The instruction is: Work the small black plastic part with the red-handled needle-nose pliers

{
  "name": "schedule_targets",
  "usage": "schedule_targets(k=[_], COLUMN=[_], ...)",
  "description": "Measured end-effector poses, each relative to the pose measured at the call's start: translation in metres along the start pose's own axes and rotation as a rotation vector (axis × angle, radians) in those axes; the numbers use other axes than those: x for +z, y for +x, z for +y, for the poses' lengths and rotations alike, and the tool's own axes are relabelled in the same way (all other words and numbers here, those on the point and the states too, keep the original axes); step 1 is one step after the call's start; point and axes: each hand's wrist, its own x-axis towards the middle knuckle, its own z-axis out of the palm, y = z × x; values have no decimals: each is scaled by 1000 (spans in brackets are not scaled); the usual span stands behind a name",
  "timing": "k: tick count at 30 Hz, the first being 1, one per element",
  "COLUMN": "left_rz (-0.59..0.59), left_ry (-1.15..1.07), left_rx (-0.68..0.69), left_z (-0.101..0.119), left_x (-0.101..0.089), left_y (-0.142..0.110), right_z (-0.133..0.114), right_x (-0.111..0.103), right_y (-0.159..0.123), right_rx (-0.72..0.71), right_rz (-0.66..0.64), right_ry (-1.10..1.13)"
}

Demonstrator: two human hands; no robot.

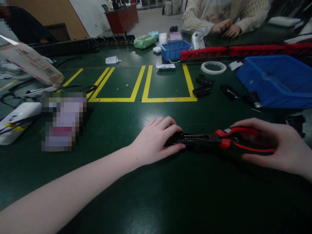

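Observation:
My left hand [161, 139] is closed around a small black part [179, 139] on the green tabletop [156, 191]; the fingers cover most of it, so its kind does not show. My right hand [275, 146] grips long-nose pliers [221, 138] by their red handles, thumb below and fingers above. Leftward from the handles, the dark jaws meet the end of the black part just beyond my left fingertips. A small wire spring sits between the plier handles. Whether the jaws clamp the part or only touch it, I cannot tell.
Black parts [203, 86] lie beyond my right hand, near a large blue bin [275, 81] and a tape roll [213, 67]. Yellow tape lines [168, 99] mark the table. A blurred-out box [64, 123] stands left. Across the table a person's hands [226, 28] rest together.

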Motion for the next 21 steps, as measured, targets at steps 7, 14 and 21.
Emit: schedule_targets(k=[7, 14, 21], left_rz=[4, 4, 3], left_ry=[8, -2, 4], left_rx=[5, 9, 4], left_z=[0, -1, -1], left_x=[1, 0, 1], left_y=[-1, 0, -1], right_z=[3, 5, 5], right_x=[2, 4, 5], right_y=[0, 1, 0], right_rx=[-43, -41, -148], right_rz=[0, 7, 42], right_ry=[-1, 21, -73])
